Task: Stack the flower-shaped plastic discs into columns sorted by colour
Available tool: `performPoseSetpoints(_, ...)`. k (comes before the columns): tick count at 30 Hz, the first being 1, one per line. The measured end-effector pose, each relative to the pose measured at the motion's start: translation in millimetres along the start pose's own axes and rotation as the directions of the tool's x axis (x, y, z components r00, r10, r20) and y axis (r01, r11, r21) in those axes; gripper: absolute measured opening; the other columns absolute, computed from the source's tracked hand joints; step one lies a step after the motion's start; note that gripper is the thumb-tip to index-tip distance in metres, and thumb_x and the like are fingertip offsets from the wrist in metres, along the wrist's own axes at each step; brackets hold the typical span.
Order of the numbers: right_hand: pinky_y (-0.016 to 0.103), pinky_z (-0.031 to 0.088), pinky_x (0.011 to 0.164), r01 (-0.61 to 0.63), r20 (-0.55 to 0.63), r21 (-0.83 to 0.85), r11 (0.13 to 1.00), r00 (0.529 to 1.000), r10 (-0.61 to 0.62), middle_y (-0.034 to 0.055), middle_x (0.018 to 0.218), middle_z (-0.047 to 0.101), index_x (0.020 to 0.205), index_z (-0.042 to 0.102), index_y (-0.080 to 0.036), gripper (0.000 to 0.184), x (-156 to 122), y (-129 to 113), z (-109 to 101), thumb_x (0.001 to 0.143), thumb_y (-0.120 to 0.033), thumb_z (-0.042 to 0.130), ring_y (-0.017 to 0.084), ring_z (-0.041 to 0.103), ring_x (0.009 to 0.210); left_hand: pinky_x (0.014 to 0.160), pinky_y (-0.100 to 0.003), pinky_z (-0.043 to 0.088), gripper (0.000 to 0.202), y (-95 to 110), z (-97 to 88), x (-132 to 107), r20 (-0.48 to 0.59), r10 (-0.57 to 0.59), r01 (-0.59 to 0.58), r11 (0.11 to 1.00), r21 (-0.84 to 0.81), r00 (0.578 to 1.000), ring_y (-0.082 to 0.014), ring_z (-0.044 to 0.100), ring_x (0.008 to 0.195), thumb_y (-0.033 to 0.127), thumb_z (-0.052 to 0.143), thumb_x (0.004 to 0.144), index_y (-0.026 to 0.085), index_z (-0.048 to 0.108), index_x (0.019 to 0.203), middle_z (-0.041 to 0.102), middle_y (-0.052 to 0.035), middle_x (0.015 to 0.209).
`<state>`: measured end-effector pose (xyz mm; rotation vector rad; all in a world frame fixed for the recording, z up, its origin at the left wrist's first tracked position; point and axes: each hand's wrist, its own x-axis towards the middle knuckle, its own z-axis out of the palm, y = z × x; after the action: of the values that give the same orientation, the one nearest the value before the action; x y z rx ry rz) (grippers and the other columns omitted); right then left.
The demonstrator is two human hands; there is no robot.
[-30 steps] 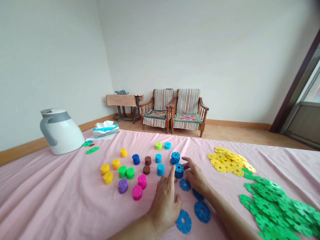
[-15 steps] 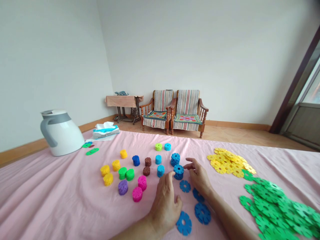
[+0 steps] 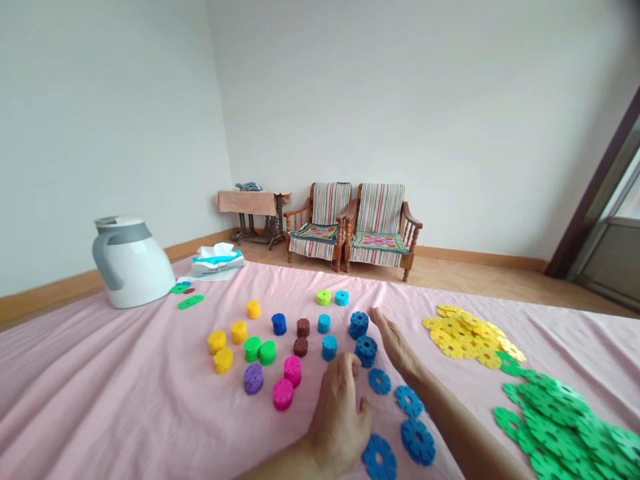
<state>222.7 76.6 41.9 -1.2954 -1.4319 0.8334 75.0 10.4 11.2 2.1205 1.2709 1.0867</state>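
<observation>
Bare pink cloth [image 3: 145, 407] leaves a broad way in from the near left, as far as the purple stack [image 3: 253, 379] and the magenta stacks [image 3: 283, 395]. Ahead of the left hand [image 3: 340, 408] the passage is tight — a light blue stack [image 3: 329, 348] and the nearer dark blue stack [image 3: 366, 355] stand close by its fingers. Loose blue discs [image 3: 421, 451] lie flat between the forearms, with room above. Rightward from the right hand [image 3: 400, 347], a cloth lane runs up to the yellow pile [image 3: 463, 337] and green pile [image 3: 565, 427].
</observation>
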Motion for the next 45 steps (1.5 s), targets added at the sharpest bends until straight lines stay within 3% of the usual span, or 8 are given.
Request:
performPoseSetpoints(8,0.037,0.038,0.098,0.056,-0.020,-0.027,0.998,0.998,-0.057,0.0095,0.114,0.064,0.112,0.059,-0.016,0.053,1.4,2.2,0.4,0.087,-0.054,0.033,0.024,0.054,0.111,0.091,-0.041,0.041,0.049,0.1,0.3,1.0,-0.001,0.007,-0.007,1.000,0.002,1.000,-0.0235,0.048,0.102,-0.005,0.044,0.057,0.018,0.043,0.100,0.051,-0.0086,0.102)
performPoseSetpoints(12,0.037,0.039,0.096,0.085,-0.141,-0.100,0.991,0.985,-0.099,0.0109,0.121,0.059,0.114,0.057,-0.017,0.047,-1.9,4.1,-7.7,0.086,-0.048,0.035,0.023,0.053,0.113,0.090,-0.039,0.041,0.048,-1.0,0.6,1.8,0.006,0.045,-0.045,0.999,-0.002,0.999,-0.0214,0.049,0.099,-0.006,0.043,0.056,0.019,0.045,0.096,0.052,-0.0056,0.098)
performPoseSetpoints(15,0.035,0.046,0.081,0.040,-0.180,-0.240,0.970,0.980,-0.084,0.0103,0.096,0.068,0.097,0.062,-0.016,0.036,-8.2,6.8,-16.5,0.083,-0.042,0.041,0.023,0.061,0.091,0.091,-0.039,0.040,0.046,0.0,-0.7,2.9,0.022,0.052,-0.052,0.999,-0.013,0.998,-0.0214,0.049,0.100,-0.005,0.043,0.056,0.020,0.047,0.095,0.053,-0.0052,0.099)
performPoseSetpoints(19,0.030,0.044,0.064,-0.002,-0.017,-0.472,0.882,1.000,-0.007,0.0042,0.067,0.064,0.072,0.061,-0.019,0.015,-26.8,8.3,-24.7,0.074,-0.029,0.050,0.020,0.060,0.066,0.089,-0.038,0.041,0.042,1.8,-2.3,5.4,0.014,0.031,-0.031,0.999,-0.033,0.999,-0.0207,0.050,0.099,-0.004,0.044,0.059,0.020,0.048,0.094,0.053,-0.0049,0.098)
performPoseSetpoints(25,0.031,0.040,0.074,0.133,0.203,-0.666,0.734,0.979,0.008,0.0082,0.088,0.060,0.087,0.063,-0.018,0.024,-55.5,-2.8,-24.0,0.064,-0.021,0.059,0.022,0.055,0.084,0.089,-0.036,0.041,0.039,3.7,-1.6,8.3,0.012,0.001,-0.001,0.999,-0.047,1.000,-0.0190,0.052,0.096,-0.004,0.044,0.059,0.020,0.049,0.090,0.055,-0.0033,0.095)
performPoseSetpoints(34,0.029,0.037,0.076,0.136,0.234,-0.646,0.751,0.972,0.025,0.0070,0.089,0.058,0.083,0.057,-0.018,0.020,-54.6,-1.9,-22.7,0.064,-0.016,0.054,0.020,0.052,0.086,0.083,-0.035,0.044,0.036,7.0,-3.0,10.6,-0.039,0.023,-0.026,0.997,-0.071,0.999,-0.0181,0.054,0.089,-0.004,0.042,0.061,0.020,0.050,0.086,0.056,-0.0020,0.088)
performPoseSetpoints(40,0.026,0.037,0.067,0.094,0.224,-0.586,0.805,0.973,0.050,0.0048,0.085,0.058,0.090,0.058,-0.018,0.031,-50.3,5.6,-25.1,0.059,-0.017,0.058,0.017,0.052,0.076,0.081,-0.034,0.046,0.028,14.1,-9.6,10.2,-0.093,0.132,-0.135,0.991,-0.018,0.987,-0.0187,0.055,0.089,0.003,0.044,0.071,0.020,0.050,0.092,0.057,-0.0036,0.090)
performPoseSetpoints(45,0.022,0.030,0.051,0.086,0.207,-0.491,0.867,0.978,0.020,-0.0022,0.061,0.054,0.066,0.058,-0.019,0.009,-41.8,10.8,-33.6,0.058,-0.015,0.059,0.011,0.047,0.058,0.078,-0.030,0.047,0.019,21.1,-31.3,31.3,-0.148,0.231,-0.225,0.973,0.059,0.962,-0.0164,0.057,0.084,0.010,0.045,0.079,0.019,0.053,0.094,0.060,-0.0036,0.088)
